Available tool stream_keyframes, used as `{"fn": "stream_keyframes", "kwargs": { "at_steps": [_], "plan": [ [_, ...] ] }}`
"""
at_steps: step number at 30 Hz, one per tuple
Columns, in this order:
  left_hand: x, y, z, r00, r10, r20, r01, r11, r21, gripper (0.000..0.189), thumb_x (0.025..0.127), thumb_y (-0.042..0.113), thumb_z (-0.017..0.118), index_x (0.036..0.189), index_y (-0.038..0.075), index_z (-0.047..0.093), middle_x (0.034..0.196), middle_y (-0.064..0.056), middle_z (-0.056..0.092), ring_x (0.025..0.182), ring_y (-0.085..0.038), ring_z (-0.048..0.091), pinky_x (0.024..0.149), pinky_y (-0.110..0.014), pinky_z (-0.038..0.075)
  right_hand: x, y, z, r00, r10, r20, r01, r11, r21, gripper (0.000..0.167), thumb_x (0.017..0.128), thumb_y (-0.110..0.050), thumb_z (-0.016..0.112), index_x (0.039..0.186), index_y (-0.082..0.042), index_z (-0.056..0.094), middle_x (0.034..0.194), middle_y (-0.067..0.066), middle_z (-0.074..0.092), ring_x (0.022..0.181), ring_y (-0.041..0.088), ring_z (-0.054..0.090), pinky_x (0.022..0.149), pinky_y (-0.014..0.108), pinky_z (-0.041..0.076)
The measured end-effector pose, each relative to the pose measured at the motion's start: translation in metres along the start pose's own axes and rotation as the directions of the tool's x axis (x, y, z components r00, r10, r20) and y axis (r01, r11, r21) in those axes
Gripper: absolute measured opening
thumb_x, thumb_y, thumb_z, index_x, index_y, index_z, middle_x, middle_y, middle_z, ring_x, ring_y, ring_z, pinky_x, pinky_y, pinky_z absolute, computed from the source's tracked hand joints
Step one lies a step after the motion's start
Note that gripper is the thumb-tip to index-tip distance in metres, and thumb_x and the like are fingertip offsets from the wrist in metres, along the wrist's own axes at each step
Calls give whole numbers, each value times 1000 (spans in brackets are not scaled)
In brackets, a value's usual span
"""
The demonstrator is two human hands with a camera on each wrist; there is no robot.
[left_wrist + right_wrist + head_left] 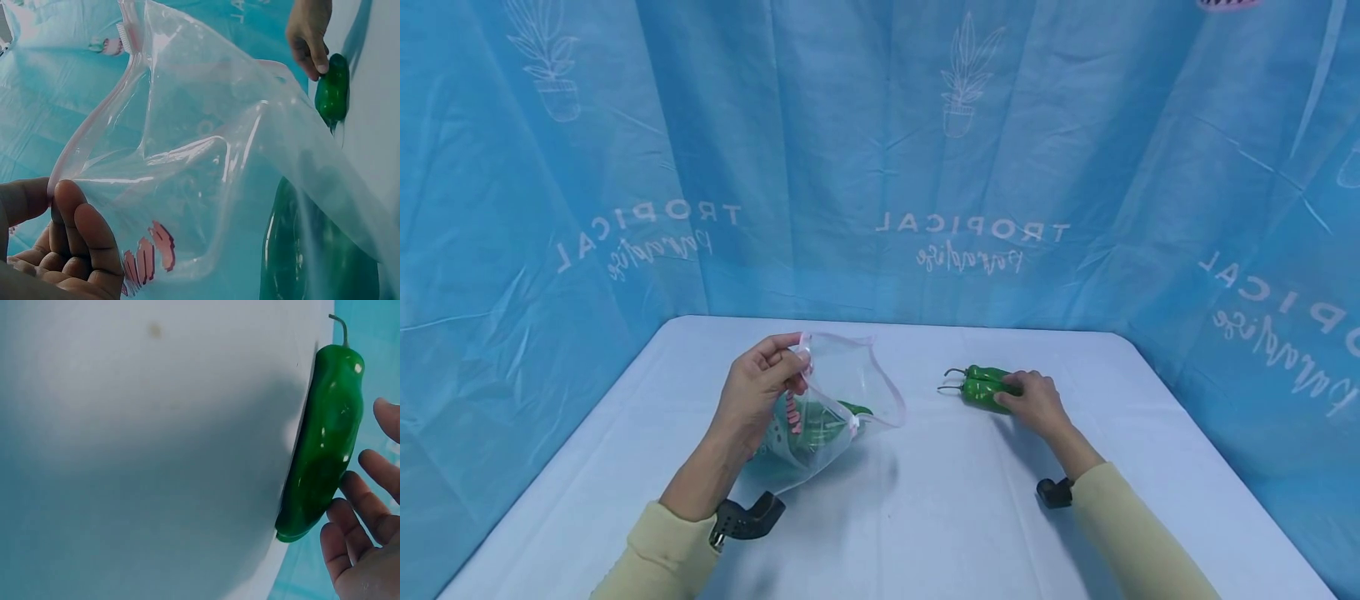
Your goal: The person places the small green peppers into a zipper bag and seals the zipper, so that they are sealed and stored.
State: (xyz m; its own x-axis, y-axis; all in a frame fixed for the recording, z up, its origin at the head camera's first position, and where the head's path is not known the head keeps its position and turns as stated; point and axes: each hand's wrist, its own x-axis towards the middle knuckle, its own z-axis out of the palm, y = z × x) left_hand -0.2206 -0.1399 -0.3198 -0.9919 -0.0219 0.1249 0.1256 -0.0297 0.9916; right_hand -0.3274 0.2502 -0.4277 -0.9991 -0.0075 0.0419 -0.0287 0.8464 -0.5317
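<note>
A clear plastic zip bag (850,371) with a pink rim has its mouth spread apart. My left hand (760,385) pinches one edge of that rim between thumb and fingers. Inside the bag lie green peppers (312,250), blurred by the plastic, so how many I cannot tell. To the right, two long green chili peppers lie side by side on the table, a nearer pepper (981,393) and a farther pepper (988,372), stems pointing left. At their right ends is my right hand (1036,404). Its fingers, loosely bent in the right wrist view, touch a pepper's side while the thumb stands off.
A white cloth covers the table (940,500). Blue printed curtains (977,167) hang behind it and along both sides. Each wrist carries a black camera mount, such as the left mount (748,517).
</note>
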Motion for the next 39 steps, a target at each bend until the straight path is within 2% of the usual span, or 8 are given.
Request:
{"fn": "stream_keyframes", "kwargs": {
  "at_steps": [13,23,28,34,39],
  "plan": [
    [0,2,1,1000,8,-7,-8,1000,6,38,92,21,60,126,7,52,77,10,63,66,-6,57,75,-20,50,-1,9,-5,999,44,22,-43,999,-13,47,88,-29,63,127,-3,56,124,23,52,113,36,44,94,54,40],
    [-1,1,1,1000,1,-16,-1,1000,16,38,93,21,60,127,7,52,77,11,63,66,-6,57,76,-21,49,0,21,-3,992,98,80,-98,995,-9,52,87,-32,64,128,-1,54,126,23,51,114,36,46,95,53,42],
    [-1,0,1,1000,0,-14,0,1000,14,38,93,21,60,127,7,52,77,11,63,66,-6,57,75,-21,49,-1,24,-2,990,96,104,-96,995,-7,54,88,-32,64,129,0,53,127,24,52,113,36,48,92,51,44],
    [0,-1,0,1000,3,-7,-3,1000,10,38,92,21,60,126,7,52,77,10,63,66,-6,57,76,-21,49,-1,26,-2,986,102,133,-99,995,-29,56,87,-32,65,130,1,51,132,27,49,121,41,46,98,56,41],
    [0,0,0,1000,5,-6,-5,1000,7,38,92,22,61,126,7,52,77,10,63,66,-6,58,76,-21,50,-3,30,0,985,94,143,-89,995,-37,54,85,-29,67,128,2,53,129,28,51,118,41,49,95,55,42]
  ]
}}
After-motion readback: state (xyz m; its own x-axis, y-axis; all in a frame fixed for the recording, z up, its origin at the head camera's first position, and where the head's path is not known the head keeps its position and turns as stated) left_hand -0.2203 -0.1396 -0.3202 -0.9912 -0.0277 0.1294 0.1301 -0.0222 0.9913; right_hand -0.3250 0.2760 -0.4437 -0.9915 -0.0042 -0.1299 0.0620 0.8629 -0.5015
